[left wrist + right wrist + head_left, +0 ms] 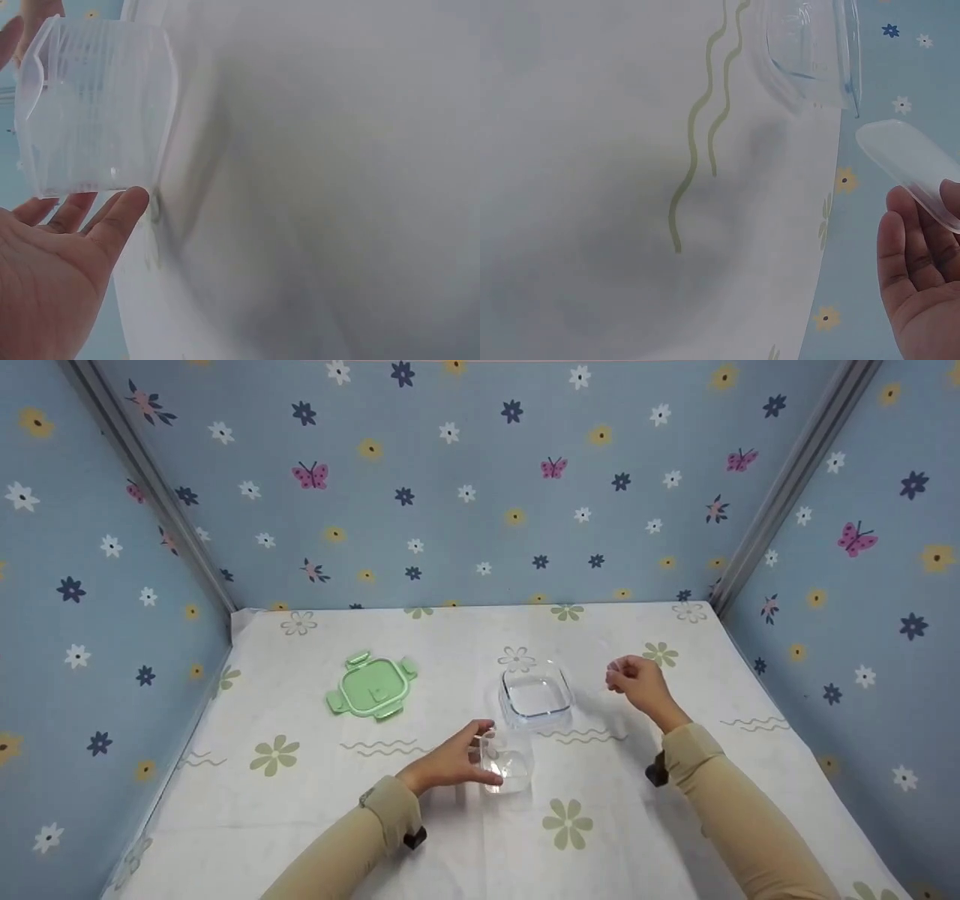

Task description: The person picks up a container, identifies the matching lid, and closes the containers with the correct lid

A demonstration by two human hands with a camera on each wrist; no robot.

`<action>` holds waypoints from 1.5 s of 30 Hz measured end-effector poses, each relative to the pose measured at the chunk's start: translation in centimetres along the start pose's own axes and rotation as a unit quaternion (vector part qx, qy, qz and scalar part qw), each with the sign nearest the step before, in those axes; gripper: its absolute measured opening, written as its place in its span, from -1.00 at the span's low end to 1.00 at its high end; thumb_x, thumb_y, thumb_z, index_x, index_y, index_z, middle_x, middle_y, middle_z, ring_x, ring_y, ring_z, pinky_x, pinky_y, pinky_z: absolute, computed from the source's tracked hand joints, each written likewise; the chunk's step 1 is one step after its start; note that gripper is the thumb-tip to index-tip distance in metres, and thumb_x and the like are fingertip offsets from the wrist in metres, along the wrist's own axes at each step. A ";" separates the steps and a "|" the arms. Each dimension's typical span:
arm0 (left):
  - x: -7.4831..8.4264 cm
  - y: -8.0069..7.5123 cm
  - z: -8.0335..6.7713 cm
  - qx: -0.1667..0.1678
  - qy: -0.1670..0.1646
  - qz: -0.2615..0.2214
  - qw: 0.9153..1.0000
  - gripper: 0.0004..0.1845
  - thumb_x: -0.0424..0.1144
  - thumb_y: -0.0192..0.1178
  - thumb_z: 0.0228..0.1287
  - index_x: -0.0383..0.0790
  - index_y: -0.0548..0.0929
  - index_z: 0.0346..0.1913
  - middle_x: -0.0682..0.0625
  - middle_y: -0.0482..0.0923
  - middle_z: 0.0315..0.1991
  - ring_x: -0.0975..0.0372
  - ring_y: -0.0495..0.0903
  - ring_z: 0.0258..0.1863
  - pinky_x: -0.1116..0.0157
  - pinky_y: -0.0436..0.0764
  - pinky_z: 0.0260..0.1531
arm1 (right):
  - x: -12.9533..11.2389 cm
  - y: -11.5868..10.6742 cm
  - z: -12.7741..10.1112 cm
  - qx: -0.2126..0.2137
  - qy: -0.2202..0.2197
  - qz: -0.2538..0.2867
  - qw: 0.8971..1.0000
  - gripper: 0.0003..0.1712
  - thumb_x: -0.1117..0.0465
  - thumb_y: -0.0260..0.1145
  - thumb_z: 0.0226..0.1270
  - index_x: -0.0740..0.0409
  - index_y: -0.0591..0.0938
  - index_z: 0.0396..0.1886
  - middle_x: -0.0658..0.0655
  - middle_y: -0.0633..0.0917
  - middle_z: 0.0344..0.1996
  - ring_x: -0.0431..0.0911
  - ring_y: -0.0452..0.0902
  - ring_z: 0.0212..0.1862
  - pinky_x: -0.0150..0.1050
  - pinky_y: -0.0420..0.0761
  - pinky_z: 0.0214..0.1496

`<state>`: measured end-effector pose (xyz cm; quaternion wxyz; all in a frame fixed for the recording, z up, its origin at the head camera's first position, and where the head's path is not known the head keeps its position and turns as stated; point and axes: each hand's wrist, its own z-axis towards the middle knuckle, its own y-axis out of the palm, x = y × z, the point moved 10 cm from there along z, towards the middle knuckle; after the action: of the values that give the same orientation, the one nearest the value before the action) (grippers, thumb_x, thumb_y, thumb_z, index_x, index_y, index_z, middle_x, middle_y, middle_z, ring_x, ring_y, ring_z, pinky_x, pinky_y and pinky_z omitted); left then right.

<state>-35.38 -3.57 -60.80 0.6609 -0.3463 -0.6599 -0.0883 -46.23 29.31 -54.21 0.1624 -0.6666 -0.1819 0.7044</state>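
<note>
A see-through plastic container [514,769] stands near the middle of the tabletop. My left hand [454,759] grips its left side, thumb at the front and fingers behind. In the left wrist view the container's wall [112,112] shows fine lines, with my fingers [120,217] against it. My right hand [637,684] is raised off to the right and pinches a thin, translucent plastic lid [907,154] with rounded corners. Between the hands, slightly farther back, sits a square glass food container [536,722] with its top uncovered.
A green snap-on lid [375,688] with clip tabs lies at the left of the table. White cloth [300,825] with flower prints covers the table. Blue patterned panels [465,465] stand behind and at both sides, with grey posts [795,472] at the corners.
</note>
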 end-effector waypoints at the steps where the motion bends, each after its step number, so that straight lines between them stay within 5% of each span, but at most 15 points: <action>1: 0.1 -0.1 0.1 0.000 0.004 -0.004 1.000 0.12 -0.17 0.64 0.20 -0.37 0.16 0.67 -0.35 0.28 0.62 -0.22 0.37 0.56 -0.13 0.43 0.57 | -0.1 0.0 0.0 0.000 -0.002 0.002 1.000 -0.91 0.36 0.32 0.59 0.33 0.63 -0.17 0.14 0.74 -0.28 -0.20 0.70 -0.25 -0.44 0.73 -0.17; 13: 2.2 -2.5 0.5 0.031 0.042 -0.007 0.999 -0.11 -0.16 0.53 0.35 -0.38 0.31 0.60 -0.44 0.38 0.51 -0.30 0.44 0.50 -0.15 0.51 0.51 | -2.4 0.9 -0.5 -0.009 -0.035 0.011 0.999 -0.92 0.37 0.32 0.59 0.33 0.64 -0.17 0.15 0.75 -0.27 -0.22 0.70 -0.25 -0.45 0.75 -0.15; 25: 4.4 -5.0 0.9 0.073 0.038 -0.003 0.997 -0.17 -0.05 0.53 0.38 -0.27 0.39 0.56 -0.23 0.46 0.49 -0.23 0.48 0.50 -0.05 0.56 0.49 | -4.5 2.5 -1.2 -0.034 -0.062 0.036 0.997 -0.88 0.37 0.34 0.58 0.37 0.61 -0.20 0.24 0.74 -0.27 -0.19 0.70 -0.25 -0.45 0.74 -0.15; 32: 5.4 -5.5 1.4 0.087 0.047 0.011 0.995 -0.23 -0.08 0.52 0.39 -0.23 0.43 0.54 -0.19 0.50 0.45 -0.09 0.57 0.44 -0.01 0.59 0.47 | -5.1 3.6 -1.5 -0.052 -0.064 0.038 0.996 -0.92 0.39 0.33 0.57 0.30 0.62 -0.20 0.14 0.73 -0.28 -0.17 0.72 -0.24 -0.42 0.76 -0.12; 45: 6.3 -5.5 2.1 0.108 0.088 -0.014 0.990 -0.45 -0.25 0.43 0.46 -0.35 0.53 0.40 -0.40 0.53 0.37 -0.31 0.55 0.39 -0.22 0.58 0.41 | -6.9 5.7 -2.7 -0.084 -0.100 0.041 0.991 -0.89 0.40 0.34 0.57 0.43 0.66 -0.17 0.33 0.76 -0.26 -0.17 0.71 -0.26 -0.45 0.74 -0.13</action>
<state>-39.49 -4.28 -53.28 0.7484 -0.2539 -0.6102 -0.0558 -43.04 21.19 -50.95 0.0578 -0.6108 -0.2279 0.7560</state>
